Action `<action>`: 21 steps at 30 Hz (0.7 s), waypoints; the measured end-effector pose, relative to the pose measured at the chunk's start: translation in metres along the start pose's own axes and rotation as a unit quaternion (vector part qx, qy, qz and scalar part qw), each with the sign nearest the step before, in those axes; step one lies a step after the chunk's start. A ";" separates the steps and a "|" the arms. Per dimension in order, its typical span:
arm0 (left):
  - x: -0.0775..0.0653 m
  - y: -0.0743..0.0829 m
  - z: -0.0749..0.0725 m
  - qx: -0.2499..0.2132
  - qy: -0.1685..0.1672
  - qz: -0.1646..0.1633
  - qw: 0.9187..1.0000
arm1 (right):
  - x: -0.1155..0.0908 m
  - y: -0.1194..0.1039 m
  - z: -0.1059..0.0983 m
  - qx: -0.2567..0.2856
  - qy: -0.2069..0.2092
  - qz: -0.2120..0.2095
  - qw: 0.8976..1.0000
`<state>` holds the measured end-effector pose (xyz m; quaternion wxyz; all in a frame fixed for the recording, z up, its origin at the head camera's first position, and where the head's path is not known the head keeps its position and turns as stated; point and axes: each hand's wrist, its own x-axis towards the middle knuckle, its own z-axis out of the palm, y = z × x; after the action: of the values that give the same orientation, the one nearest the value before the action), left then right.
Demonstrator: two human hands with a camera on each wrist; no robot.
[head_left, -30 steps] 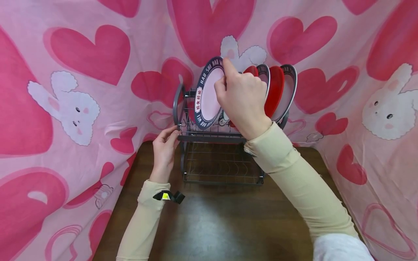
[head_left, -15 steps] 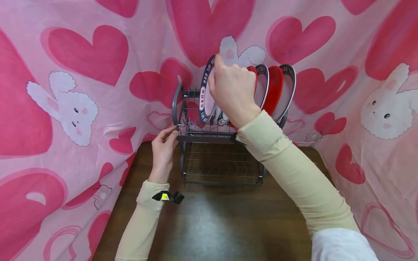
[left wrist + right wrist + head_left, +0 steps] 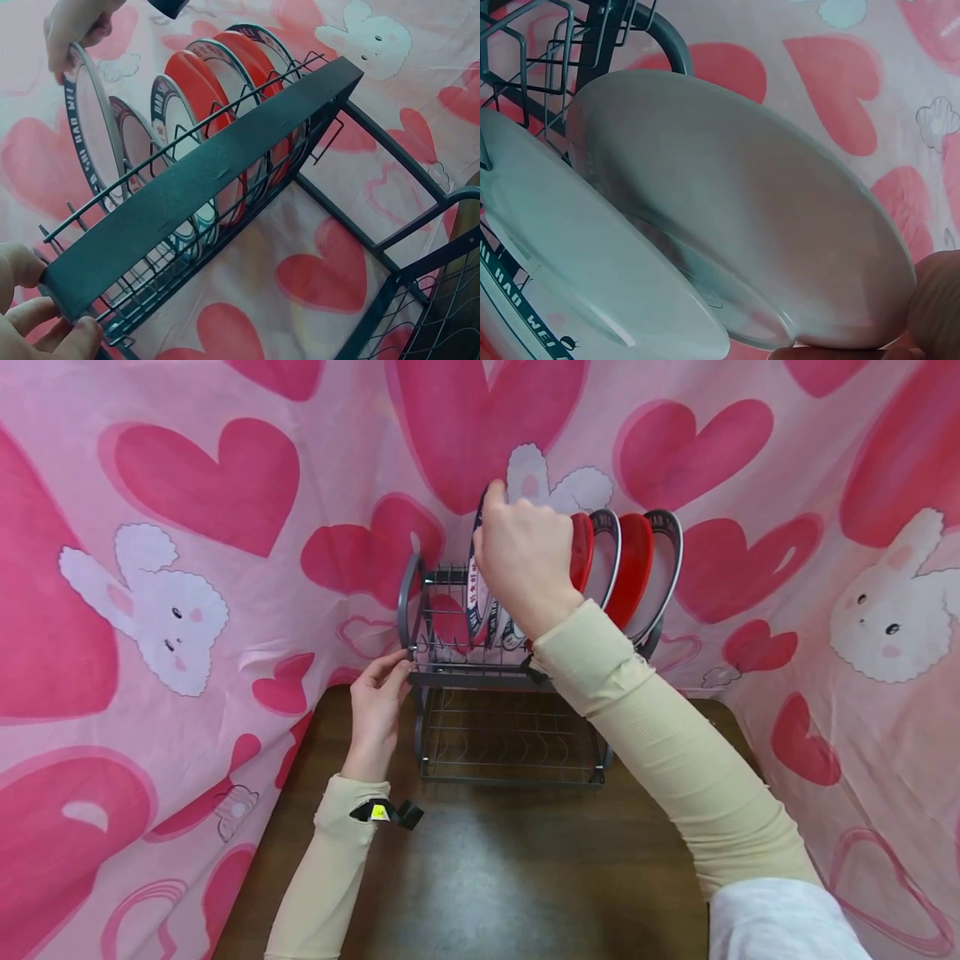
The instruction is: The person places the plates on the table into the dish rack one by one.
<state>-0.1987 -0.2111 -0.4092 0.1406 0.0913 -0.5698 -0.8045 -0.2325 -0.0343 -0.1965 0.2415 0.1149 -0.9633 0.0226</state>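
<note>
My right hand [image 3: 528, 560] pinches the upper edge of a plate [image 3: 476, 585] that has a dark lettered rim. The plate stands on edge in the upper tier of a grey dish rack [image 3: 480, 679], left of the other plates. Its pale underside [image 3: 742, 202] fills much of the right wrist view, beside another plate's white back [image 3: 592, 247]. At the rack's front left corner, my left hand [image 3: 377, 710] grips the frame between thumb and fingers. In the left wrist view, the plate's lower edge is inside the wire slots.
Several more plates stand in the upper tier to the right, including a red plate [image 3: 632, 568] and a dark-rimmed plate [image 3: 667, 577]. The lower wire tier [image 3: 513, 743] sits below. A patterned pink cloth [image 3: 217, 485] surrounds the brown table [image 3: 480, 868].
My right hand has shifted left, and the plate has turned from showing its face to nearly edge-on, moving slightly right at its base. My left hand has stayed on the rack corner.
</note>
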 end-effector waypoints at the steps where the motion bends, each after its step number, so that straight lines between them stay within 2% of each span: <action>1: 0.000 0.000 0.000 0.000 0.000 0.000 1.000 | 0.001 0.000 0.000 -0.002 0.001 -0.001 1.000; 5: 0.000 0.000 0.001 0.006 0.003 0.000 1.000 | 0.003 -0.001 0.001 -0.012 0.000 -0.003 1.000; 12: 0.001 -0.001 0.002 0.059 0.001 0.018 0.998 | 0.009 -0.004 0.000 -0.039 -0.029 -0.005 0.999; 21: 0.002 -0.002 0.003 0.053 0.003 0.034 0.998 | 0.017 -0.008 0.007 -0.051 -0.060 -0.011 0.997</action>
<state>-0.2015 -0.2083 -0.4103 0.1648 0.0817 -0.6143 -0.7673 -0.2487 -0.0462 -0.1946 0.1887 0.1142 -0.9747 -0.0361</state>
